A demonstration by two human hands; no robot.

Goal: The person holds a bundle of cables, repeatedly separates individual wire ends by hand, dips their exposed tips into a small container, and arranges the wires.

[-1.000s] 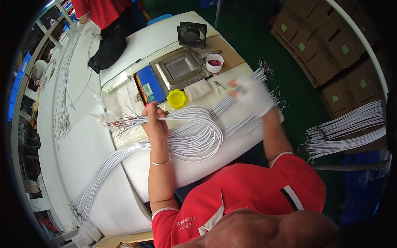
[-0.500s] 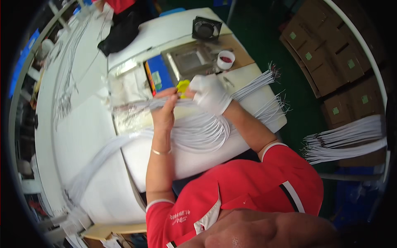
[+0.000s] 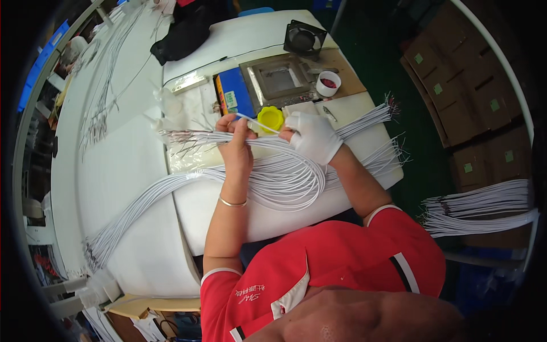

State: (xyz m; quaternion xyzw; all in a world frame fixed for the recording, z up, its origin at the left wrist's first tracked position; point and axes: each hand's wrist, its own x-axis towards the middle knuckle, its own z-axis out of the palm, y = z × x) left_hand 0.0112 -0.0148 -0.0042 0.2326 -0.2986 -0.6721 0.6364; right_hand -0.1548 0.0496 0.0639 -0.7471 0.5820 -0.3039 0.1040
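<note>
A white cable stretches between my two hands, above a bunch of many such cables. My left hand, bare and with a bracelet at the wrist, pinches one part of it. Its thumb and fingers are closed. In a white partial glove, my right hand grips the same cable with its bare fingertips. Under and in front of the hands, the white cable bundle loops round. Its stripped ends lie to the left of my left hand. Just beyond the cable sits a yellow scalloped dish.
Farther back are a blue box, a metal unit with a square basin, a white cup with red contents and a black fan. More cables hang at the right. Cartons stand beyond the table.
The whole view has shifted slightly to the right. My hands have moved a little apart, and the cable between them and the yellow dish now show clearly.
</note>
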